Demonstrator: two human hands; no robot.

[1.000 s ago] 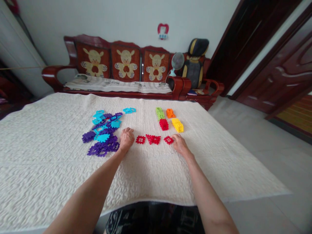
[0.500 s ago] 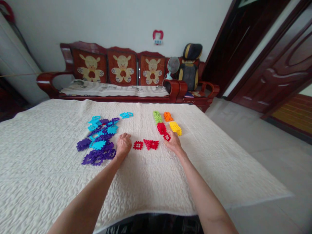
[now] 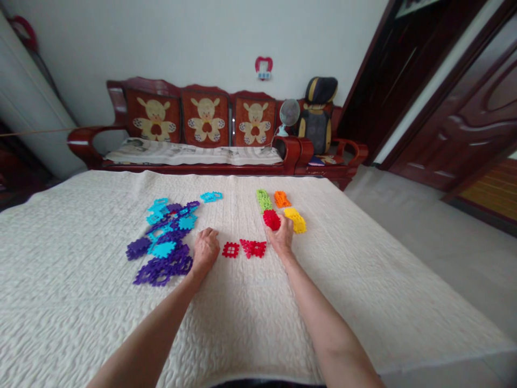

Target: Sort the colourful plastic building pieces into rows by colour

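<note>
My right hand has its fingers closed at the red stack, gripping it from the near side. My left hand rests on the cloth with its fingers curled; what they hold, if anything, is hidden. Just right of it lies a flat red window piece, and beyond that a few overlapping red pieces. Behind the red stack is a green stack. An orange stack and a yellow stack lie to its right.
A loose heap of purple pieces and light blue pieces spreads left of my left hand. One light blue group lies farther back. The quilted cloth covers the table. Behind stand a wooden sofa and a fan.
My right hand has moved slightly left onto the red stack, and the red window piece it held is no longer seen separately. My left hand stays curled in place. The view has tilted a little.
</note>
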